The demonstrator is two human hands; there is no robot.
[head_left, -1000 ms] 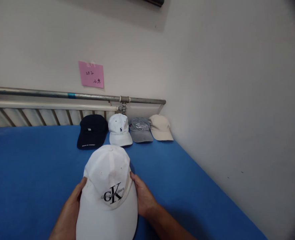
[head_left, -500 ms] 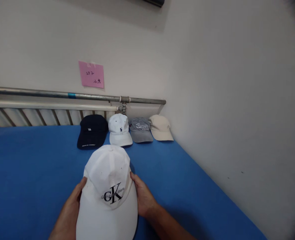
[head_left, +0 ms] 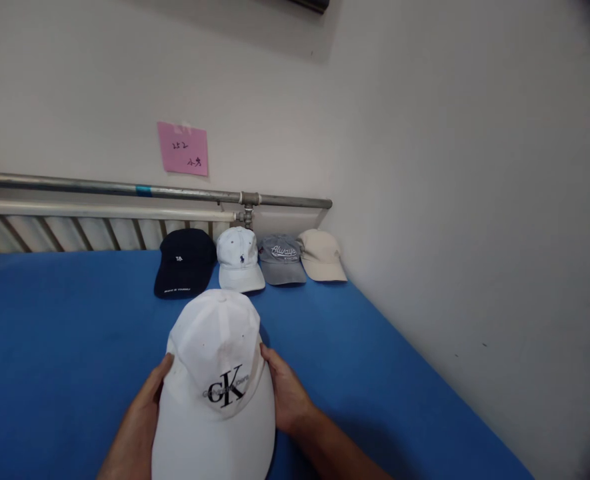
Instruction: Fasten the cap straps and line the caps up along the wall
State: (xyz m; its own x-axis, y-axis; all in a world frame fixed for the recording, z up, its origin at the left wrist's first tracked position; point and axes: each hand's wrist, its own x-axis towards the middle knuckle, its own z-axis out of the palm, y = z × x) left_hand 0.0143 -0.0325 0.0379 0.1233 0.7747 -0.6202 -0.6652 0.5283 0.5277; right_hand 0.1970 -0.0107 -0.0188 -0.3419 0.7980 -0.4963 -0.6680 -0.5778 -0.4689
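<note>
White lettered cap (head_left: pixel 219 373), brim toward me, nearer than the four caps (head_left: pixel 239 263) along the blue surface's (head_left: pixel 75 347) far edge; my left hand (head_left: pixel 145 403) and right hand (head_left: pixel 289 393) grip opposite sides, forearms angled inward.

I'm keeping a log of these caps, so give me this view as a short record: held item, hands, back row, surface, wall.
Held item: large white cap with black lettering, brim toward the wearer
Hands: left hand and right hand grip its opposite sides
Back row, left to right: dark cap, small white cap, gray cap, beige cap
Surface: blue cover
Wall: pink note above a metal pipe
</note>
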